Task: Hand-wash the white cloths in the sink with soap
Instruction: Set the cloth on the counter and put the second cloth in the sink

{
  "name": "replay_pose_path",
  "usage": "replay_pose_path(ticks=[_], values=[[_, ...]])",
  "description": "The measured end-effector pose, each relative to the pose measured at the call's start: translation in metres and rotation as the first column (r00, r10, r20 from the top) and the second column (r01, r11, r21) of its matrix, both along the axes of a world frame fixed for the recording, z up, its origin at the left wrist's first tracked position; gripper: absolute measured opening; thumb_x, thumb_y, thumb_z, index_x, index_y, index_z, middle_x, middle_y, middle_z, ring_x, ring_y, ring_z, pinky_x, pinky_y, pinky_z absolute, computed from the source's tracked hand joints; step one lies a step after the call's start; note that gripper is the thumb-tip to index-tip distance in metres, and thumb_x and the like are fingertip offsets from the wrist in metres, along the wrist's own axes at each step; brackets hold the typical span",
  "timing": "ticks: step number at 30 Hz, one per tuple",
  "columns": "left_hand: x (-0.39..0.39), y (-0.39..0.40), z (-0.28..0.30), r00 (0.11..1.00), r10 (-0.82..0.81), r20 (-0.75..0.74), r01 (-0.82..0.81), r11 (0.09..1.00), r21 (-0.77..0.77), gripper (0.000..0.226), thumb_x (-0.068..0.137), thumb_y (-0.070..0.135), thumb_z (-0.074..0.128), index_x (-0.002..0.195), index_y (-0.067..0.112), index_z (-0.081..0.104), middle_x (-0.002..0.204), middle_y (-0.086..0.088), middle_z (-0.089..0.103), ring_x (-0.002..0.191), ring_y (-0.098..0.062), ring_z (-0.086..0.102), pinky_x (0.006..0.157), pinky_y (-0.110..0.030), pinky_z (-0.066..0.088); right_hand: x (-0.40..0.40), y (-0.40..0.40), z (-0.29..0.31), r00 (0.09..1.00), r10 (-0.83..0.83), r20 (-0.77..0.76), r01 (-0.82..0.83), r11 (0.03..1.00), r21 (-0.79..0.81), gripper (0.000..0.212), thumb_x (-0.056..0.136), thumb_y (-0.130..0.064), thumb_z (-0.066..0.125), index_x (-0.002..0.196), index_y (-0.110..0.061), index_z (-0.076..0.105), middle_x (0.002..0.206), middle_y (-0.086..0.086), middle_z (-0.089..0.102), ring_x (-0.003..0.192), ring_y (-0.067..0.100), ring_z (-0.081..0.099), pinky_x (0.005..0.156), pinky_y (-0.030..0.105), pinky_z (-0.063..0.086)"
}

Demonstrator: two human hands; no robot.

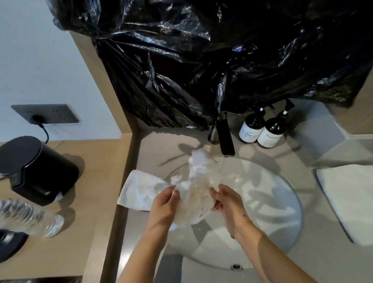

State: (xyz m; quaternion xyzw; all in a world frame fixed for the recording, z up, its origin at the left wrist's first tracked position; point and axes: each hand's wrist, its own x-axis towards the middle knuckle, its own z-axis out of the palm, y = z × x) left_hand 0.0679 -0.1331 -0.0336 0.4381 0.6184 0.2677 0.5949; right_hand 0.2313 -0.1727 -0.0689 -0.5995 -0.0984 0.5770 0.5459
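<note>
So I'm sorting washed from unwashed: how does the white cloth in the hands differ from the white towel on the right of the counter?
The crumpled white cloth is bunched up, gripped by the left hand and right hand over the round sink; the folded white towel lies flat and untouched on the counter. The cloth sits beneath the faucet; the towel lies away from it. Both are white.

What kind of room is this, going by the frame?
Most likely a hotel bathroom vanity: a round sink set in a grey counter under a dark faucet, two matching pump bottles behind it, a folded white towel at the side.
</note>
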Motion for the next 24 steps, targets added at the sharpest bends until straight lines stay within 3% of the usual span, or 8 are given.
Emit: replay_pose_path(ticks=[2,5,7,9,12,18,22,24], values=[[0.027,-0.007,-0.012,1.000,-0.027,0.006,0.027,0.997,-0.068,0.026,0.102,0.014,0.047,0.083,0.022,0.064,0.085,-0.002,0.067,0.083,-0.020,0.063,0.071,-0.024,0.049,0.021,-0.017,-0.003,0.993,-0.112,0.042,0.113,0.993,-0.022,0.020,0.087,0.001,0.066,0.100,-0.012,0.059,0.072,0.004,0.058,0.056,0.014,0.049,0.053,0.025,0.041],[0.059,-0.011,-0.028,0.997,-0.057,-0.050,0.052,0.994,-0.100,0.025,0.101,0.019,0.045,0.086,0.018,0.065,0.086,-0.004,0.068,0.079,-0.019,0.062,0.068,-0.027,0.047,0.048,-0.025,-0.016,0.965,-0.097,0.243,0.114,0.992,-0.056,0.023,0.087,0.001,0.067,0.104,-0.011,0.059,0.081,0.004,0.060,0.067,0.018,0.057,0.048,0.020,0.045],[0.070,-0.009,-0.044,0.988,-0.082,-0.131,0.077,0.996,-0.036,0.020,0.098,0.013,0.045,0.092,0.014,0.064,0.091,-0.004,0.066,0.086,-0.023,0.060,0.069,-0.027,0.044,0.063,-0.023,-0.028,0.908,0.074,0.412,-0.008,0.987,-0.160,0.020,0.088,0.000,0.063,0.101,-0.015,0.062,0.087,0.001,0.062,0.084,0.022,0.060,0.065,0.021,0.049],[0.073,-0.005,-0.061,0.946,-0.180,-0.268,0.187,0.982,0.000,0.030,0.095,0.008,0.048,0.121,0.014,0.061,0.120,-0.007,0.061,0.112,-0.026,0.057,0.088,-0.031,0.047,0.075,-0.021,-0.035,0.828,0.338,0.448,-0.219,0.930,-0.297,0.032,0.088,-0.002,0.058,0.114,-0.021,0.061,0.115,-0.002,0.059,0.110,0.020,0.055,0.086,0.022,0.044],[0.071,0.000,-0.071,0.868,-0.264,-0.421,0.285,0.958,-0.012,0.051,0.092,0.007,0.052,0.142,0.013,0.046,0.145,-0.010,0.046,0.132,-0.028,0.045,0.108,-0.034,0.040,0.089,-0.020,-0.033,0.735,0.480,0.479,-0.352,0.874,-0.335,0.044,0.092,-0.007,0.057,0.135,-0.020,0.051,0.129,-0.004,0.044,0.129,0.015,0.043,0.089,0.014,0.035],[0.080,0.017,-0.069,0.856,-0.328,-0.399,0.375,0.926,0.042,0.048,0.093,0.009,0.050,0.140,0.019,0.048,0.147,-0.005,0.042,0.134,-0.023,0.041,0.105,-0.029,0.034,0.126,-0.018,-0.027,0.723,0.168,0.670,-0.116,0.986,-0.121,0.036,0.089,-0.002,0.059,0.120,-0.021,0.062,0.127,0.001,0.054,0.115,0.015,0.053,0.082,0.014,0.042],[0.089,0.038,-0.080,0.832,-0.374,-0.410,0.413,0.910,0.008,0.048,0.092,0.014,0.051,0.138,0.024,0.048,0.146,-0.002,0.043,0.124,-0.024,0.050,0.095,-0.028,0.041,0.165,0.015,-0.003,0.661,-0.154,0.735,0.094,0.988,0.123,0.042,0.088,0.001,0.063,0.129,-0.009,0.055,0.128,0.003,0.051,0.112,0.013,0.053,0.080,0.006,0.043],[0.091,0.044,-0.084,0.833,-0.369,-0.412,0.403,0.915,-0.004,0.046,0.091,0.017,0.053,0.135,0.026,0.051,0.145,-0.002,0.045,0.122,-0.025,0.052,0.096,-0.031,0.043,0.185,0.039,0.003,0.629,-0.240,0.740,0.166,0.971,0.174,0.052,0.087,-0.002,0.067,0.135,-0.009,0.049,0.136,0.005,0.048,0.119,0.016,0.050,0.085,0.011,0.043]])
